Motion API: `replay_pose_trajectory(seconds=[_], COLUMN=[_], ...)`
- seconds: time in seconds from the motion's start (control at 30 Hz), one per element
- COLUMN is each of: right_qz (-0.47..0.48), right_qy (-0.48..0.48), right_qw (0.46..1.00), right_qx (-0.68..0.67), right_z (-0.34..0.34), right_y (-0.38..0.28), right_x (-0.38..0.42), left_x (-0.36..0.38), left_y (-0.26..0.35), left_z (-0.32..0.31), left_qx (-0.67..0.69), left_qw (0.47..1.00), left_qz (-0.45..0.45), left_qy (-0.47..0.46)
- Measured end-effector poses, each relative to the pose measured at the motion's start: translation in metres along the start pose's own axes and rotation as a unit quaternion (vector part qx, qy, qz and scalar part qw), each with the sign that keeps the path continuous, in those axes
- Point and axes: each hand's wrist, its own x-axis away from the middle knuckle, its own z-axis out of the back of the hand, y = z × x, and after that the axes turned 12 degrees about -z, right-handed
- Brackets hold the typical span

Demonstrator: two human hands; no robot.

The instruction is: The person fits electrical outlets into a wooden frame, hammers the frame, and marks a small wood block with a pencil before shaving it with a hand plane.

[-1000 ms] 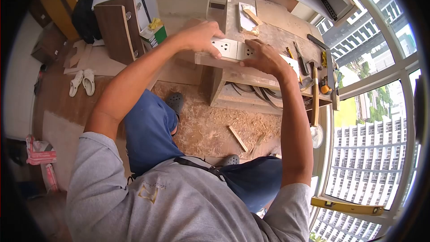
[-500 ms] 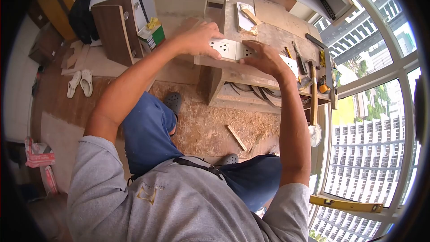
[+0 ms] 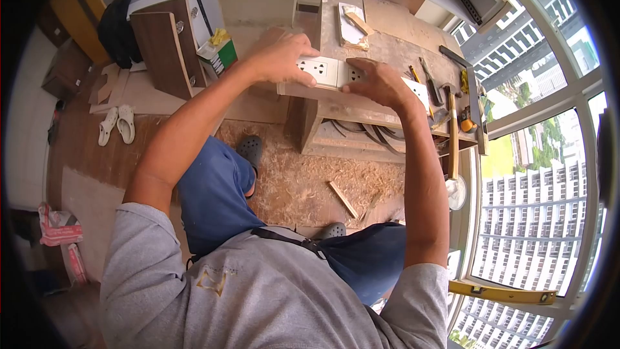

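Note:
Two white socket plates lie side by side on a wooden board [image 3: 361,100] at the near edge of the workbench [image 3: 394,48]. My left hand [image 3: 281,58] rests its fingers on the left socket plate [image 3: 320,71]. My right hand [image 3: 378,84] presses on the right socket plate [image 3: 354,75] and covers most of it. Neither plate is lifted off the board.
A hammer [image 3: 452,132], a chisel [image 3: 431,79], a pencil and a square lie on the bench's right side. Wood offcuts [image 3: 355,26] sit at its back. Shavings [image 3: 316,178] and a stick cover the floor by my feet. A yellow level [image 3: 504,292] rests on the window sill. Cabinet panels [image 3: 171,42] stand at the left.
Both hands and the socket plates have stayed nearly in place; the view has shifted slightly, and my left fingers sit a little differently on the left plate.

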Motion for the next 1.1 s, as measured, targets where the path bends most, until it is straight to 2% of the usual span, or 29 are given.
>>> replay_pose_trajectory(seconds=[0.37,0.47,0.53,0.57,0.63,0.67,0.7,0.77,0.8,0.87,1.0,1.1], right_qz=[-0.008,-0.023,0.051,0.009,-0.052,-0.083,-0.140,-0.202,-0.204,-0.240,-0.210,-0.208], right_qy=[0.017,-0.016,0.138,0.134,0.180,0.233,0.291,0.332,0.333,0.324,0.346,0.315], right_qw=[1.000,0.999,0.989,0.987,0.958,0.955,0.931,0.906,0.904,0.861,0.877,0.893], right_qx=[0.002,0.017,-0.011,-0.092,-0.217,-0.164,-0.169,-0.170,-0.172,-0.311,-0.257,-0.246], right_z=[-0.003,-0.002,-0.007,0.004,0.036,0.041,0.038,0.025,0.011,-0.020,-0.023,-0.018], right_y=[0.003,0.005,0.024,0.036,0.056,0.078,0.090,0.107,0.117,0.136,0.126,0.122], right_x=[-0.003,-0.001,0.005,0.011,0.040,0.049,0.063,0.083,0.087,0.086,0.088,0.093], left_x=[-0.001,-0.001,0.001,-0.002,-0.008,-0.011,-0.013,-0.017,-0.019,-0.024,-0.034,-0.056], left_y=[0.004,-0.003,-0.011,-0.014,-0.001,0.006,0.012,0.026,0.030,0.029,0.035,0.052], left_z=[0.002,0.001,-0.004,-0.010,-0.011,-0.010,-0.010,-0.014,-0.016,-0.018,-0.023,-0.028], left_qx=[-0.011,-0.020,-0.025,-0.028,-0.009,-0.007,-0.005,-0.036,-0.066,-0.059,-0.057,-0.043], left_qw=[1.000,0.999,1.000,0.999,0.999,0.998,0.997,0.996,0.994,0.996,0.996,0.997], left_qz=[0.012,-0.002,-0.018,-0.027,-0.033,-0.049,-0.064,-0.075,-0.080,-0.070,-0.062,-0.057], left_qy=[-0.015,-0.029,0.000,0.030,0.035,0.043,0.051,0.036,0.026,0.017,0.013,-0.026])
